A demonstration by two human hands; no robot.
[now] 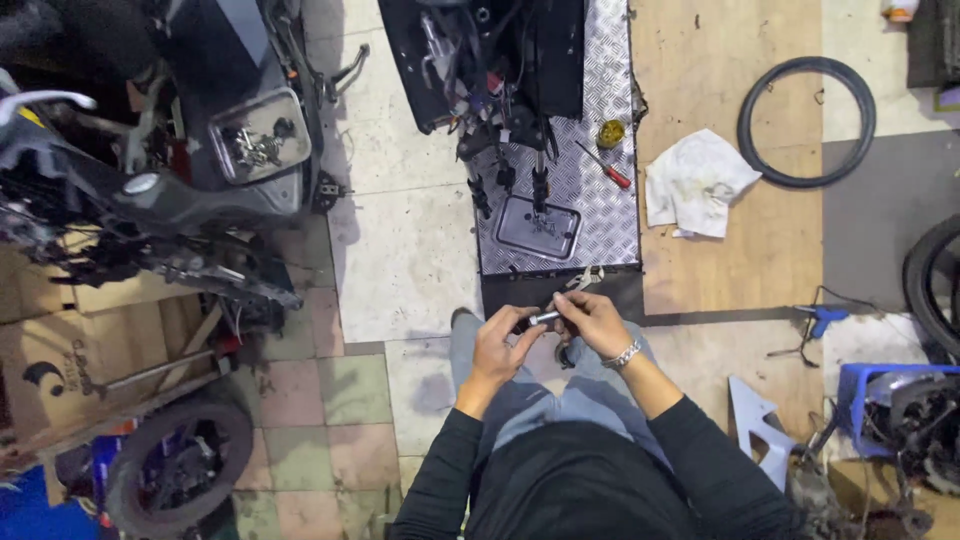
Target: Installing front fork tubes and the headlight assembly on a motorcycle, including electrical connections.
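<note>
I look down at my lap, where both hands meet over my knees. My left hand [503, 345] and my right hand [592, 318] both grip a small silver metal part [545, 318], a short tube or socket, between the fingertips. A metal watch sits on my right wrist. Just ahead of my hands, pliers [583, 279] lie at the near edge of a checkered metal plate [600, 70]. A small metal tray [538, 228] with tiny parts rests on that plate.
A stripped motorcycle [150, 180] stands at left with a tray of bolts [258, 135] on it. A red-handled screwdriver [603, 164], white rag [695, 183] and loose tyre [806, 122] lie ahead right. A blue stool [875, 395] stands at right, a wheel [180, 465] at lower left.
</note>
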